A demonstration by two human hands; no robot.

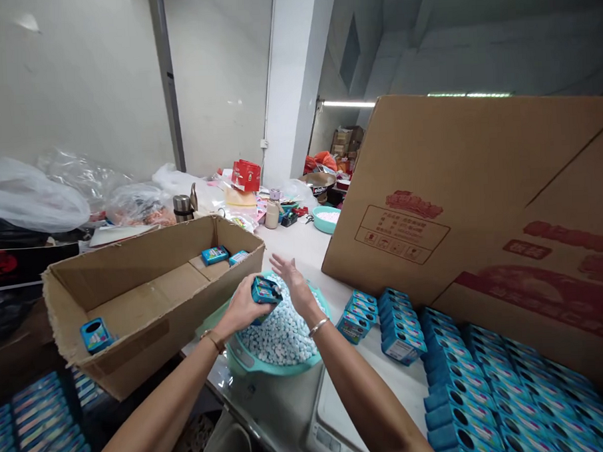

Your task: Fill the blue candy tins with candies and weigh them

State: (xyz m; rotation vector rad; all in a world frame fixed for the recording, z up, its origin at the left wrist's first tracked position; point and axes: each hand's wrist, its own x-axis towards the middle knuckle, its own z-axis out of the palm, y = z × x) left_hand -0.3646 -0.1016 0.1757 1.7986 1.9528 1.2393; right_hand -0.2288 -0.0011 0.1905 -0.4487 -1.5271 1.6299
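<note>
My left hand (244,307) is closed around a small blue box (265,291), held above a teal bowl (247,360) full of small pale candies (281,337). My right hand (294,284) is just right of the box, fingers spread flat and holding nothing. Left of the bowl stands an open brown carton (136,340); three small blue boxes lie in it, two at the far end (215,255) and one at the near left (95,335).
Rows of small blue boxes (468,392) cover the table at right, below a large brown cardboard box (480,205). A white scale (335,431) sits near the front edge. More blue boxes (35,424) are stacked lower left. Plastic bags, a steel flask (183,206) and another teal bowl (326,218) lie farther back.
</note>
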